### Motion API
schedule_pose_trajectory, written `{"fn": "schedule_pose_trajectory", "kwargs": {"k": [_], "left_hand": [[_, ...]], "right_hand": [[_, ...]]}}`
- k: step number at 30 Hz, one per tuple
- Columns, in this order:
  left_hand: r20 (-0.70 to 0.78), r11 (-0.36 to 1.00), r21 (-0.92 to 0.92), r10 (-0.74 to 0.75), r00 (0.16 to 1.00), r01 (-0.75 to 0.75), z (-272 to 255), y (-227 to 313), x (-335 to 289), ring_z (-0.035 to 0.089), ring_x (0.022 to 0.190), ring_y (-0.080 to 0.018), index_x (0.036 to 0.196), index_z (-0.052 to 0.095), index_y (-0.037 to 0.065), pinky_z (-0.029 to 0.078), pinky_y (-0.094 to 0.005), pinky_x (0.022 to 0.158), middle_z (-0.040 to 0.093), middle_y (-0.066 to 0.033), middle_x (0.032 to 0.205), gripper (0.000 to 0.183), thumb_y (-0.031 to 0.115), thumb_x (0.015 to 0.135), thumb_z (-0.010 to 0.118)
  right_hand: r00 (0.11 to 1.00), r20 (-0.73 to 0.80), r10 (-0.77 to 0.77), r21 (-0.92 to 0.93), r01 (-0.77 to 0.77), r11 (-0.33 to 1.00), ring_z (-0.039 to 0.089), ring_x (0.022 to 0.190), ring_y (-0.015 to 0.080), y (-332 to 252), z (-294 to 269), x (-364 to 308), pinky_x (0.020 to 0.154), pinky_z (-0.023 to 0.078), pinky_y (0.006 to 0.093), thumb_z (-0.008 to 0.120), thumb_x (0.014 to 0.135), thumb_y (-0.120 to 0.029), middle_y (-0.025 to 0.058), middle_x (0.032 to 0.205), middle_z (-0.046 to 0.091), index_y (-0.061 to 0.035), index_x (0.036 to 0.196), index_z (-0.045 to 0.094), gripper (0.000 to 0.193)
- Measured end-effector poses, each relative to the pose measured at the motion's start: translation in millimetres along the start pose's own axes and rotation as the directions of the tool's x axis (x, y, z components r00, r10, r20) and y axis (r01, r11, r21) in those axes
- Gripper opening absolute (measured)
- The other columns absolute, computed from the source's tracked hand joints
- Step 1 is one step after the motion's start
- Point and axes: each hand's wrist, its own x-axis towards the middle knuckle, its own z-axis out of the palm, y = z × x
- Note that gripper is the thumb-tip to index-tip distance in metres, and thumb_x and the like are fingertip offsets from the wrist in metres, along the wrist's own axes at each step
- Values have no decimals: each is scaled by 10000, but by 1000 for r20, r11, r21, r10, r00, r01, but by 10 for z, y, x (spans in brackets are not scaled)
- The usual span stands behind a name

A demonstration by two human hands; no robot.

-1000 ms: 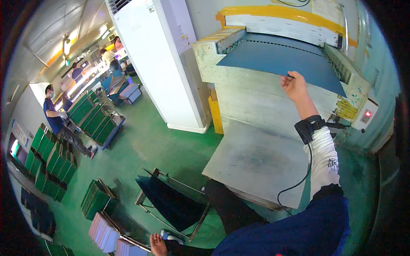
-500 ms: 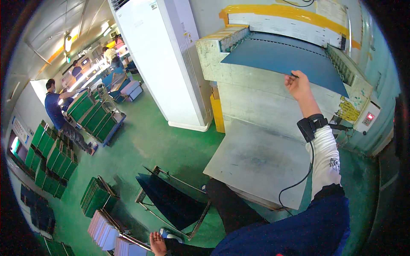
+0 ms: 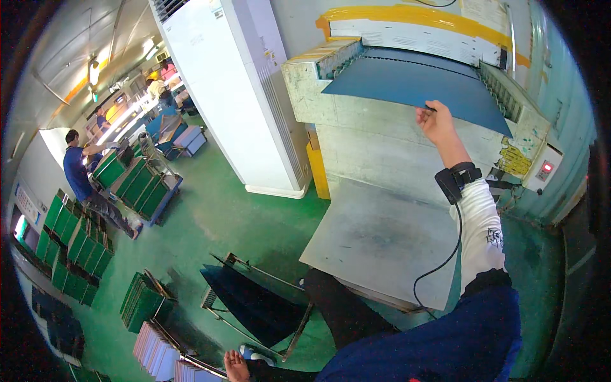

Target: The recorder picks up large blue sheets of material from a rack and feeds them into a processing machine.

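Note:
A flat blue sheet point(image 3: 407, 79) lies on the outlet of a pale machine point(image 3: 382, 143), its front edge sticking out. At that edge is my right hand point(image 3: 439, 124), fingers curled and closed. A small dark bit shows between thumb and fingers; whether it is a separate object or part of the sheet's edge cannot be made out. A black band with a cable sits around my right wrist. Low in the picture, my left hand point(image 3: 236, 367) is held palm up with its fingers extended and nothing in it. It is near a metal rack point(image 3: 296, 331) bearing dark sheets point(image 3: 254, 302).
Below the outlet stands a low table with a grey top point(image 3: 388, 242). A tall white cabinet unit point(image 3: 223, 89) rises to its left. Green stacks point(image 3: 143, 302) and pale stacked panels point(image 3: 153, 350) line the left floor. A co-worker point(image 3: 79, 169) stands by a loaded blue cart point(image 3: 167, 200).
The view has shifted slightly; my right hand stays at the sheet's front edge and my left hand stays low. The co-worker's arm now reaches farther over the green stacks on the cart.

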Motion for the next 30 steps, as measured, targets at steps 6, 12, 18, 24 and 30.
{"fn": "schedule_pose_trajectory", "kwargs": {"k": [6,12,18,24,30], "left_hand": [[-47,999,-35,-10,999,8,-73,-11,49,456,1266,-266,1333,534,105,363,-408,1047,502,-96,1411,349,242,1018,474],[-70,999,23,-39,997,41,-91,-20,64,360,1365,-253,1410,450,123,297,-430,1110,414,-84,1496,402,265,1036,406],[-84,994,79,-71,994,78,-86,-13,51,263,1433,-237,1477,353,147,216,-435,1159,319,-60,1560,453,296,1049,338],[-127,997,43,-52,991,58,25,-13,-12,283,1422,-266,1434,440,146,201,-451,1155,362,-77,1539,435,313,1034,407],[-115,999,44,-10,993,16,136,-12,-52,328,1391,-285,1398,489,136,251,-456,1129,411,-88,1506,414,306,1024,441]], "right_hand": [[1000,7,24,7,-24,1000,588,779,281,3,-4,35,662,529,380,600,853,-157,185,892,569,-9,980,478,230],[1000,-20,6,5,-6,1000,587,743,279,-6,-39,113,662,528,377,596,854,-159,189,905,580,-15,974,478,222],[1000,-5,16,31,-16,999,588,742,287,1,-49,188,645,532,388,592,851,-152,195,895,586,-25,965,468,210],[999,-43,-3,37,5,999,594,748,294,-9,-97,253,640,540,397,588,848,-144,197,887,583,-15,972,456,223],[999,-32,6,47,-4,999,592,759,293,-13,-143,332,646,534,404,585,853,-147,197,901,574,-14,987,453,230]]}}
